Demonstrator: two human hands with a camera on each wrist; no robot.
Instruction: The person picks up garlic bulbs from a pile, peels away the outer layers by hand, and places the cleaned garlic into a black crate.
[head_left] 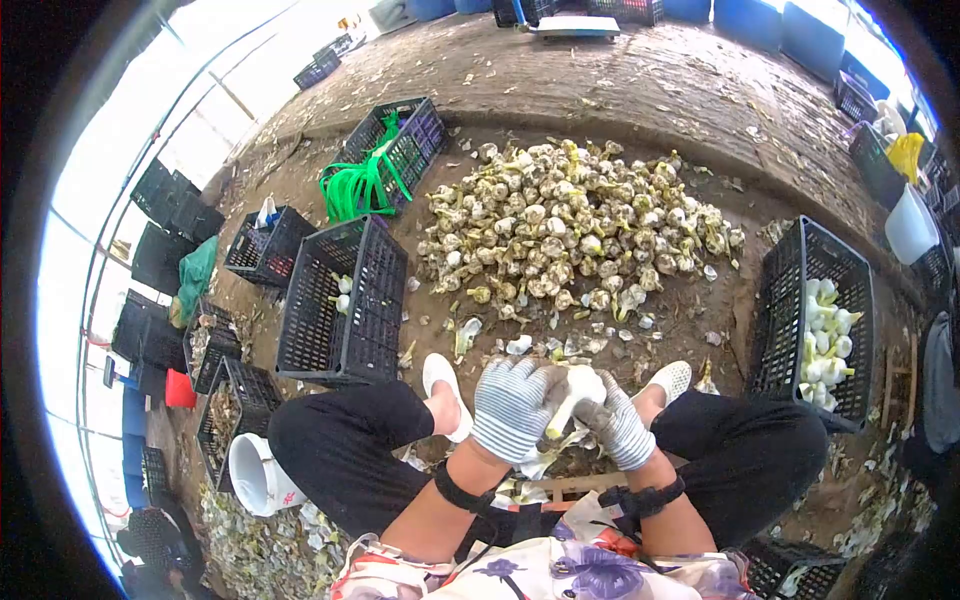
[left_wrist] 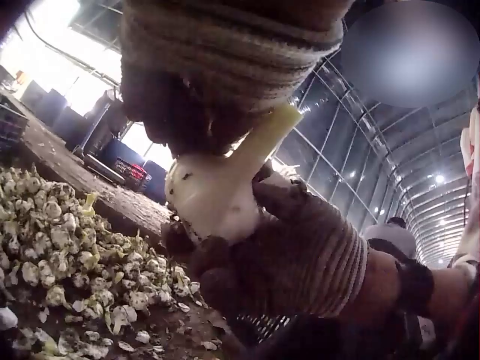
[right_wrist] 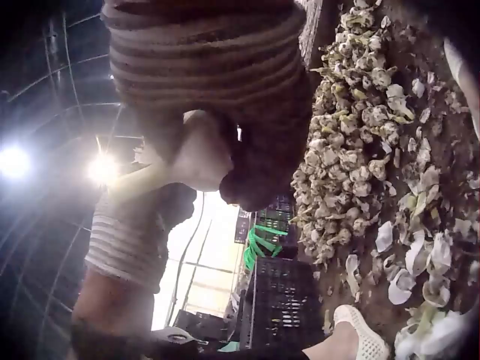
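Note:
A white garlic bulb with a short pale-green stem is held between both hands, over the ground in front of the lap. My left hand, in a striped knit glove with dirty dark fingertips, grips it from the left. The gloved right hand holds its other side, thumb and fingers around the bulb in the left wrist view. Its stem points down toward the body in the head view. Much of the bulb is covered by fingers in the right wrist view.
A large heap of unpeeled garlic lies ahead. On the right, a black crate holds peeled white bulbs; another crate on the left holds a few. Green straps hang from a farther crate. A white bucket stands by the left knee.

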